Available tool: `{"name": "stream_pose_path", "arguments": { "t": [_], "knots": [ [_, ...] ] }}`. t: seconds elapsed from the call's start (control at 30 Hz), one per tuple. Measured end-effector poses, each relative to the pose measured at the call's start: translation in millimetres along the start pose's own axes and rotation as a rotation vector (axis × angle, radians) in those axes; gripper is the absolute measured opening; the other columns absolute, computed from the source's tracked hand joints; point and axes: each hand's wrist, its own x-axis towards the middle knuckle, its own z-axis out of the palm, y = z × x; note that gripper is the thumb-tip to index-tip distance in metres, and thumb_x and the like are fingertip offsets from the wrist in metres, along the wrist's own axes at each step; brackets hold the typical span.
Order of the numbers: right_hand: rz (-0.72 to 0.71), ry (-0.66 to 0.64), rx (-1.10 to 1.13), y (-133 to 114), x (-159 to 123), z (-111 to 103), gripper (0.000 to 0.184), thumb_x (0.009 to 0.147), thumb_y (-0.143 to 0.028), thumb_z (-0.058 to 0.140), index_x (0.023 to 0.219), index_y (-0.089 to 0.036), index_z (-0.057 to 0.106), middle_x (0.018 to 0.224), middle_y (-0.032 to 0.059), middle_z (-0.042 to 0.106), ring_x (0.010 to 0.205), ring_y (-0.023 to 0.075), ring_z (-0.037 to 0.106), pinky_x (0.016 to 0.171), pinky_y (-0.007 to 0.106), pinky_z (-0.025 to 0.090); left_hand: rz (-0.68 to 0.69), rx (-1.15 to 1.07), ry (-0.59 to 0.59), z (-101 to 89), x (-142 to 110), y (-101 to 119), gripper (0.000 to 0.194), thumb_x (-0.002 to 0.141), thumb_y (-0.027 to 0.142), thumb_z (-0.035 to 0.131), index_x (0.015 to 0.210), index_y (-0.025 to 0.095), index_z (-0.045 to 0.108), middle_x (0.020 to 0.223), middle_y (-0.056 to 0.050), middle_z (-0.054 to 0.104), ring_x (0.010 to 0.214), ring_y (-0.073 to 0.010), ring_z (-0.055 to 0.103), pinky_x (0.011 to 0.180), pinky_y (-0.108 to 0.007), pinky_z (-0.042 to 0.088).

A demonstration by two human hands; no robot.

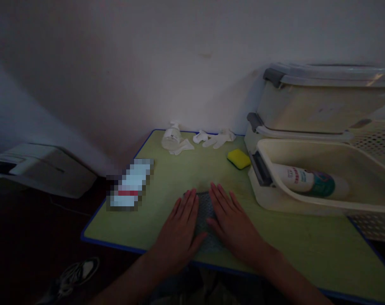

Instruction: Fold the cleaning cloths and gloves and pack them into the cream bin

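A grey, patterned cloth-like piece (pixel 205 216) lies flat near the front edge of the light green table (pixel 167 182). My left hand (pixel 181 228) rests flat over its left side, fingers stretched forward and thumb pointing inward. Over the right side lies my right hand (pixel 233 224), also flat with straight fingers. Neither hand grips anything. Both palms hide parts of the grey piece, so its full outline does not show. Beyond my right hand sits a yellow sponge (pixel 239 158) with a dark underside.
A clear pump bottle (pixel 171 138) and white gloves (pixel 218 139) are by the wall. At left lies a pixelated phone-like object (pixel 132 184). An open cream bin (pixel 262 199) holding a white and teal bottle (pixel 309 180) stands right. A shoe (pixel 80 271) shows on the floor.
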Motion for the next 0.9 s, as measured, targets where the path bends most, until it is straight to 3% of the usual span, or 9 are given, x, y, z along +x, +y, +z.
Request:
{"name": "stream_pose_path", "arguments": {
  "t": [0.17, 0.33, 0.57, 0.73, 0.9],
  "knots": [
    [-0.188, 0.017, 0.011, 5.3, -19.7, -15.6, 0.07, 0.089, -0.047, 0.041, 0.142, -0.003, 0.024, 0.148, 0.0191, 0.025, 0.139, 0.0256, 0.016, 0.109, 0.045, 0.029, 0.192, -0.026, -0.062, -19.1, -9.1, -1.6, 0.071, 0.09, 0.046, 0.036, 0.143, 0.005, 0.013, 0.151, -0.017, 0.016, 0.141, -0.0226, 0.005, 0.112, -0.037, 0.023],
    [-0.19, -0.074, 0.033, 8.8, -36.5, 3.1, 0.08, 0.085, -0.055, 0.046, 0.137, 0.004, 0.03, 0.144, 0.0262, 0.028, 0.136, 0.0301, 0.022, 0.107, 0.044, 0.032, 0.237, -0.085, -0.233, -8.5, -8.8, -4.5, 0.074, 0.087, 0.052, 0.041, 0.141, 0.005, 0.02, 0.15, -0.019, 0.02, 0.14, -0.0236, 0.014, 0.112, -0.038, 0.022],
    [-0.143, -0.073, 0.108, -2.0, -49.2, 7.2, 0.094, 0.079, -0.065, 0.045, 0.141, 0.001, 0.022, 0.146, 0.0261, 0.022, 0.139, 0.0293, 0.014, 0.108, 0.047, 0.029, 0.281, -0.115, -0.281, -8.5, -13.4, -6.1, 0.09, 0.079, 0.062, 0.047, 0.141, 0.004, 0.018, 0.15, -0.021, 0.014, 0.14, -0.0256, 0.01, 0.113, -0.039, 0.019],
    [-0.1, -0.065, 0.046, -14.9, -62.6, 6.8, 0.089, 0.076, -0.047, 0.062, 0.14, 0.002, 0.024, 0.146, 0.0256, 0.024, 0.138, 0.0308, 0.015, 0.109, 0.047, 0.028, 0.316, -0.097, -0.271, -7.0, -21.6, -4.1, 0.08, 0.082, 0.047, 0.052, 0.141, 0.006, 0.019, 0.151, -0.019, 0.014, 0.14, -0.0243, 0.01, 0.113, -0.038, 0.019],
    [-0.091, -0.016, 0.013, -18.1, -70.3, 10.9, 0.076, 0.082, -0.03, 0.058, 0.143, -0.004, 0.02, 0.147, 0.0224, 0.025, 0.138, 0.0283, 0.018, 0.109, 0.047, 0.029, 0.299, -0.049, -0.24, -3.0, -30.5, -7.6, 0.059, 0.09, 0.034, 0.044, 0.141, 0.014, 0.023, 0.15, -0.012, 0.023, 0.139, -0.0192, 0.017, 0.112, -0.036, 0.024]
  ]
}}
